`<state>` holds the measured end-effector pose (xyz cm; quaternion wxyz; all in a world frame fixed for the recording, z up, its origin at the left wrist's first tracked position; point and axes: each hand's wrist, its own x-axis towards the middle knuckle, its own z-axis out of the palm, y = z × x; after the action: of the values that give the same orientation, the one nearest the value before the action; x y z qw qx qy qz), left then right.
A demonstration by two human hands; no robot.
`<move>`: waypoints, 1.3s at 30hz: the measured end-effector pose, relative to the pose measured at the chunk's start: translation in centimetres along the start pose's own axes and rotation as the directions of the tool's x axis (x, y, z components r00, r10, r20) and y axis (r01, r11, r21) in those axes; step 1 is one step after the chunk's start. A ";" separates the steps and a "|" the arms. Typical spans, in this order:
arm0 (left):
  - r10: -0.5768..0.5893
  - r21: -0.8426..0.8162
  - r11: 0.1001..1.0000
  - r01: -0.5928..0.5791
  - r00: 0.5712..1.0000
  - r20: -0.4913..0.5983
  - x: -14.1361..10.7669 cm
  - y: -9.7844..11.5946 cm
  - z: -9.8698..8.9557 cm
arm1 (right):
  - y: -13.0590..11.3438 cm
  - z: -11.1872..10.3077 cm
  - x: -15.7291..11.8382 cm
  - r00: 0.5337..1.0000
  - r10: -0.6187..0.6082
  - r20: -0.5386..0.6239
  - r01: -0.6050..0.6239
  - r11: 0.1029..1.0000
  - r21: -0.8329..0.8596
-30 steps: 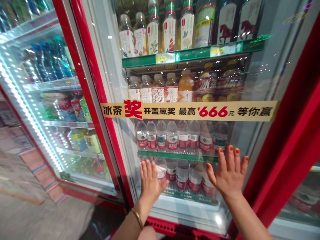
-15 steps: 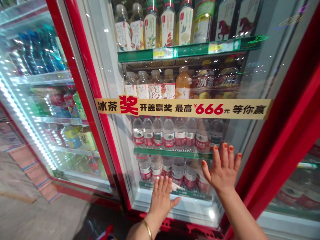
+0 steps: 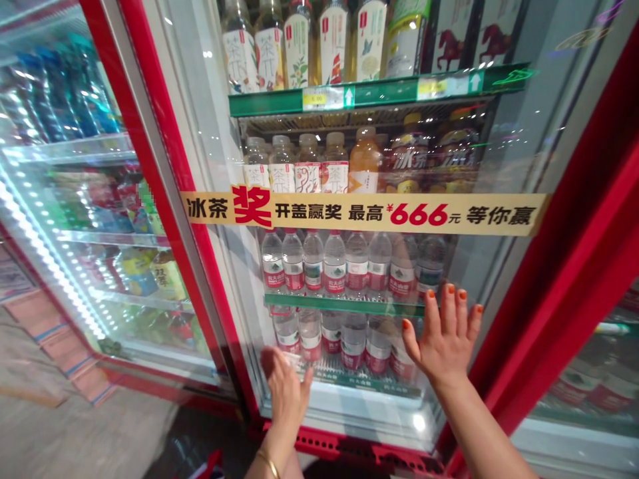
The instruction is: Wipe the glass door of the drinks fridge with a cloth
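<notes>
A: Item one, the right hand?
B: Right hand (image 3: pixel 446 339), palm toward the glass door (image 3: pixel 474 256), fingers extended and spread wide, thumb well out, nails orange; nothing held. Whether the palm bears on the pane, cannot tell

A: Item two, the left?
B: Left hand (image 3: pixel 287 389), low on the near side of the same door, thumb set apart from the fingers. Fingertips blurred, a pale patch beside them; whether anything is held, cannot tell. Gold bangle (image 3: pixel 268 462) at the wrist

A: Location of the door?
B: Directly ahead of the person, between red uprights, crossed by a cream banner (image 3: pixel 499 229) printed in black and red, above both hands

A: Stock behind the pane?
B: Top, pale-labelled bottles (image 3: pixel 333 50) over a green shelf edge (image 3: pixel 279 103). Next, more bottles, one of them orange (image 3: pixel 366 159). Below the banner, clear bottles with red labels (image 3: pixel 334 266), in two tiers

A: Adjoining lots?
B: To the left, a second cooler (image 3: pixel 164 386), red-framed, lit by a bright strip; pink cartons (image 3: pixel 60 347) stacked beside it on a grey floor (image 3: pixel 120 426)
</notes>
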<state>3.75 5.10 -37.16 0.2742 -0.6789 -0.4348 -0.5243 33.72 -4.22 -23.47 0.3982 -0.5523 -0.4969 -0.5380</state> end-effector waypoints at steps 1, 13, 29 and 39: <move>-0.056 0.004 0.998 0.056 0.998 -0.009 0.6 -1.1 0.0 | 0.0 0.0 0.0 1.000 0.005 0.003 -0.005 1.000 0.000; -0.061 -0.062 0.996 0.062 0.998 0.012 -0.3 0.1 -0.2 | 0.1 -0.1 0.2 1.000 -0.024 -0.006 0.024 1.000 0.000; -0.281 -0.127 0.954 0.273 0.958 -0.050 8.8 -1.3 -1.4 | -0.1 -0.2 0.1 1.000 0.011 -0.006 -0.011 1.000 0.013; -0.005 -0.123 0.992 -0.002 0.999 -0.054 5.5 4.2 -2.5 | -0.2 -0.1 0.2 1.000 0.007 -0.012 -0.007 1.000 0.016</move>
<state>6.67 2.68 -30.79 0.2433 -0.6796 -0.3945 -0.5686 33.48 -4.27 -23.24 0.4075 -0.5477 -0.4968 -0.5359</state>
